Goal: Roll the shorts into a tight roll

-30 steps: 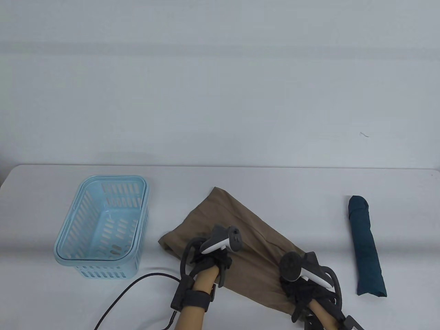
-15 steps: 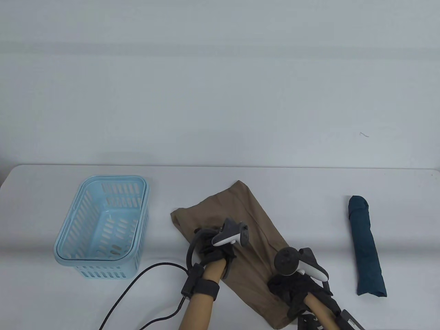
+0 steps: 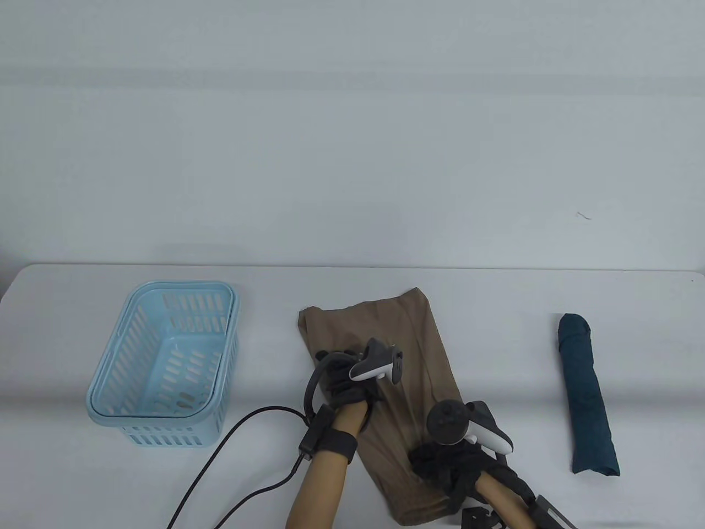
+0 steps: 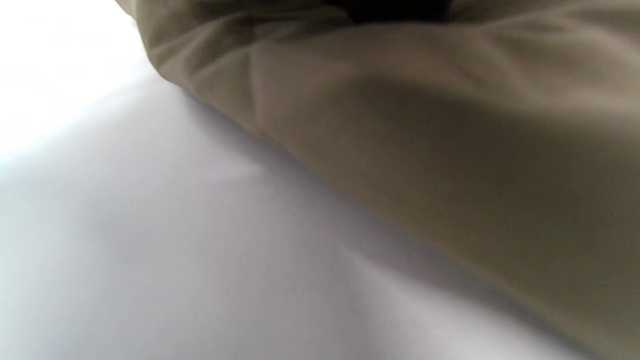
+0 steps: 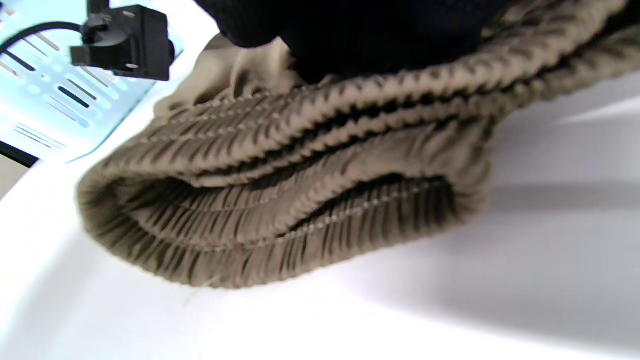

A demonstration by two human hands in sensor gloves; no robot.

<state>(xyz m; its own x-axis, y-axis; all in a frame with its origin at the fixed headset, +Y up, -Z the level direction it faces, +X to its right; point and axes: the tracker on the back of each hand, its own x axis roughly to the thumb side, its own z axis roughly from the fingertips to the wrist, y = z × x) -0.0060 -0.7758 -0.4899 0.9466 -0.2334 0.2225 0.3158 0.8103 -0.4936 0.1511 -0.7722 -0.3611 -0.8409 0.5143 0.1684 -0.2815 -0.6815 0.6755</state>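
Leftmost, well apart from either hand, a light blue slotted basket (image 3: 165,361) stands on the white table (image 3: 385,286), and a black cable (image 3: 220,468) trails from the left wrist toward the near edge. Next comes the left hand (image 3: 347,386), resting palm down on the upper left part of the brown shorts (image 3: 385,341); its fingers lie on the fabric, but whether they pinch any of it cannot be told. The shorts lie folded into a long strip that runs from beyond the left hand back under both hands to the near edge. The right hand (image 3: 449,465) sits on the near end of that strip, at the ribbed elastic waistband (image 5: 280,210); the right wrist view shows the gloved fingers (image 5: 360,35) pressing down on top of the doubled waistband. Well to the right of the right hand lies a dark teal roll of cloth (image 3: 586,394). No brand, label or writing is readable anywhere.
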